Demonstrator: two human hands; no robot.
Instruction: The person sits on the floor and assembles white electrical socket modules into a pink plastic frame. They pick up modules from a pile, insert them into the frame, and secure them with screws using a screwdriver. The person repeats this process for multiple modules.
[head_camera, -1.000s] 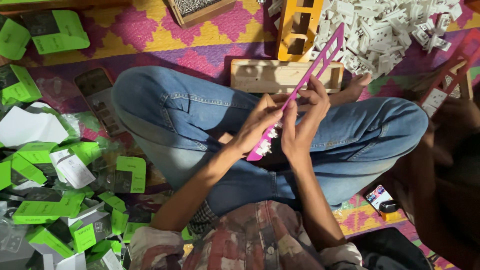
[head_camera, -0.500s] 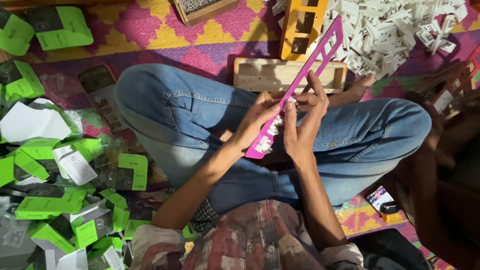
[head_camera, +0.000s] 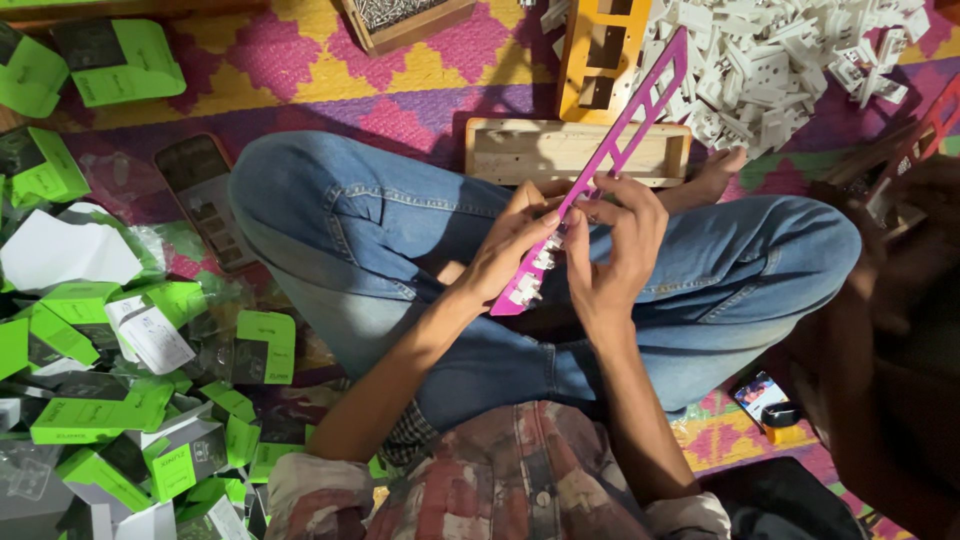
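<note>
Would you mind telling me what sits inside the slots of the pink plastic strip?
Small white parts fill the lower slots of the pink strip; upper slots look empty. The left hand and right hand cover the middle.

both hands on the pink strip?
Yes: the left hand grips the pink strip near its lower end and the right hand pinches it from the other side, over the lap.
</note>
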